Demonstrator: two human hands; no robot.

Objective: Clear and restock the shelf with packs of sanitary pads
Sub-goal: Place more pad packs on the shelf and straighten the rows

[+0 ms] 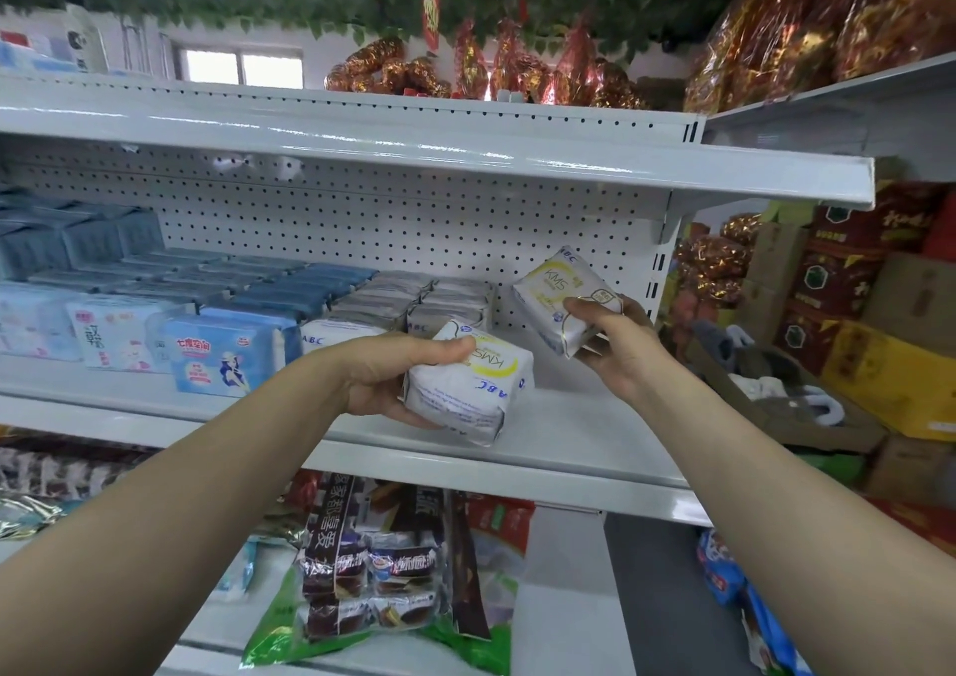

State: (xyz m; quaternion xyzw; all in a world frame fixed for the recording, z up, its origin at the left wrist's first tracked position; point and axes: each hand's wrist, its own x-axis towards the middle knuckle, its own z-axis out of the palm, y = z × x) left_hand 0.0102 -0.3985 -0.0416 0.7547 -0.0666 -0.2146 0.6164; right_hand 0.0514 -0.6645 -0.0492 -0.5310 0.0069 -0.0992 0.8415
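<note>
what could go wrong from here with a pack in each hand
1. The right hand grips the tilted pack by one end only, up in the air; it may slip and fall.
2. The left hand holds the second pack near the front lip of the shelf; set down there, it could tip off onto the snack bags below.
3. With both hands full, neither can steady the stacked grey packs if bumped.

- upside-down pack (468,388) in my left hand (383,378): big "KMS", and "ABC" in blue
- tilted pack (561,303) in my right hand (621,344): "KMS" on the front, "ABC" at the top corner
- silver packs (414,308) behind: "ABC" on the front edges
- blue pack (222,360) further left: "七度空间" in red
- small print on everything else is too tiny for me to read
</note>
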